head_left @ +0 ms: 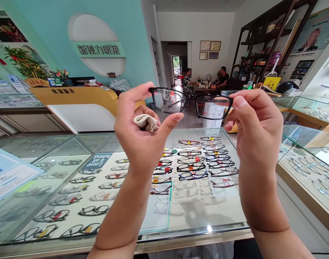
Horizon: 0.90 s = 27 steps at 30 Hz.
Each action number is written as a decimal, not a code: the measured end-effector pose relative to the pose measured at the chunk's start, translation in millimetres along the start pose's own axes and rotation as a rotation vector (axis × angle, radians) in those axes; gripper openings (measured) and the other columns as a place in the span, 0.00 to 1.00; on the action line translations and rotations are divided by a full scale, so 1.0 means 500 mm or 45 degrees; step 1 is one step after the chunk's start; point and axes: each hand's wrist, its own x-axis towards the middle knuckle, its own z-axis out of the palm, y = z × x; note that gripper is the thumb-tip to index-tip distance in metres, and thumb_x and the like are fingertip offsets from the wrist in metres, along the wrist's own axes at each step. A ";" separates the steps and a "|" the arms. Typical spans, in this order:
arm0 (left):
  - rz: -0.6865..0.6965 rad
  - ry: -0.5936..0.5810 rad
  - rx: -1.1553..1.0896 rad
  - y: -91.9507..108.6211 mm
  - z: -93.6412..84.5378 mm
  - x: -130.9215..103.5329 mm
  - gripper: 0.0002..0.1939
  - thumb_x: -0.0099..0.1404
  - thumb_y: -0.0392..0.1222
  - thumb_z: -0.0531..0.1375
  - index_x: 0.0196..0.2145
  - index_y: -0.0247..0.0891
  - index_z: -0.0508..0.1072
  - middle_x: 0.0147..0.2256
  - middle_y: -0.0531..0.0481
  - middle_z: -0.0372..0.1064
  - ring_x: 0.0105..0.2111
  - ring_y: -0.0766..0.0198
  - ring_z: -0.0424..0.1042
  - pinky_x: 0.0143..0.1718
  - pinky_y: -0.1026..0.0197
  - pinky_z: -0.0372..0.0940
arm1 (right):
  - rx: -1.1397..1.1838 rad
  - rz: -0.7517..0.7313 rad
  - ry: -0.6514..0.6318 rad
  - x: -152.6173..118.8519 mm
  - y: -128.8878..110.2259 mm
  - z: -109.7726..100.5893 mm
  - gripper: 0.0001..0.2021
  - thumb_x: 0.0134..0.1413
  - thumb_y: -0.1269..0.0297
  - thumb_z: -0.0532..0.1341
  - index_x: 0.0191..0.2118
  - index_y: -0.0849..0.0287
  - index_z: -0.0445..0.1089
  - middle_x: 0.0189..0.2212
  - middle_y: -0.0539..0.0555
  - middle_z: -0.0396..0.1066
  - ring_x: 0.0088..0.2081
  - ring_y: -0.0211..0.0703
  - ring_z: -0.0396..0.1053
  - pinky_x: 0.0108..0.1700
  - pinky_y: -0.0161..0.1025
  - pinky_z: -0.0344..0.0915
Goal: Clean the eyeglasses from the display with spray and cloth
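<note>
A pair of black-framed eyeglasses (191,101) is held up in front of me, above a glass display case. My left hand (142,133) has its fingertips at the outer edge of the left rim, with a folded beige cloth (146,122) tucked in its palm. The left thumb points toward the lower edge of that lens. Between thumb and fingers, my right hand (254,126) pinches the other end of the frame, at the right rim. A red mark shows through the left lens.
Rows of eyeglasses (192,166) lie inside the glass display case (207,216) below my hands. Another glass case (310,162) stands at the right. Behind are a yellow-and-white counter (80,108) and a dark shelf (261,43). Two people (223,77) sit at a far table.
</note>
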 end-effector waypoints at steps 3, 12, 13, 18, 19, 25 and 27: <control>-0.038 -0.016 -0.018 -0.005 -0.001 -0.003 0.36 0.55 0.66 0.78 0.58 0.53 0.80 0.53 0.47 0.74 0.34 0.61 0.74 0.30 0.55 0.67 | -0.003 -0.008 -0.002 -0.001 -0.001 0.001 0.09 0.72 0.51 0.65 0.46 0.48 0.76 0.32 0.49 0.69 0.27 0.39 0.67 0.27 0.39 0.71; -0.033 -0.047 -0.038 -0.002 0.006 -0.005 0.35 0.56 0.65 0.78 0.57 0.50 0.79 0.55 0.45 0.74 0.34 0.62 0.74 0.31 0.56 0.68 | 0.009 -0.057 0.022 -0.004 -0.006 0.010 0.03 0.75 0.57 0.63 0.47 0.48 0.73 0.27 0.45 0.59 0.22 0.36 0.58 0.21 0.37 0.57; -0.040 -0.044 -0.028 0.002 0.007 -0.005 0.35 0.56 0.65 0.78 0.57 0.51 0.79 0.55 0.46 0.74 0.32 0.64 0.73 0.30 0.57 0.67 | -0.005 -0.063 0.012 -0.004 -0.005 0.010 0.04 0.75 0.57 0.62 0.47 0.48 0.73 0.27 0.45 0.59 0.22 0.36 0.58 0.22 0.37 0.58; -0.070 -0.075 -0.071 0.008 0.012 -0.004 0.37 0.56 0.64 0.79 0.58 0.51 0.77 0.53 0.45 0.78 0.26 0.67 0.68 0.26 0.58 0.63 | -0.041 -0.054 -0.004 -0.001 0.002 0.006 0.06 0.75 0.56 0.61 0.48 0.47 0.73 0.29 0.47 0.62 0.26 0.38 0.63 0.27 0.39 0.63; -0.081 -0.086 -0.092 0.007 0.011 -0.004 0.36 0.56 0.64 0.79 0.58 0.51 0.77 0.53 0.45 0.79 0.26 0.67 0.68 0.26 0.58 0.63 | -0.021 -0.069 0.004 -0.001 0.003 0.006 0.05 0.75 0.57 0.61 0.47 0.47 0.74 0.31 0.48 0.64 0.28 0.39 0.64 0.29 0.39 0.65; -0.155 -0.088 -0.158 0.004 0.012 -0.004 0.33 0.53 0.60 0.81 0.53 0.51 0.78 0.46 0.49 0.79 0.27 0.66 0.71 0.22 0.59 0.59 | -0.093 -0.124 0.018 0.004 0.007 0.002 0.04 0.74 0.58 0.61 0.46 0.47 0.73 0.39 0.51 0.69 0.37 0.43 0.70 0.36 0.41 0.69; -0.171 -0.095 -0.228 0.007 0.015 -0.005 0.33 0.53 0.57 0.82 0.52 0.52 0.77 0.42 0.50 0.79 0.29 0.63 0.74 0.22 0.59 0.60 | -0.058 -0.113 0.009 0.004 0.007 0.001 0.04 0.74 0.59 0.61 0.46 0.48 0.74 0.39 0.51 0.69 0.37 0.42 0.69 0.36 0.41 0.69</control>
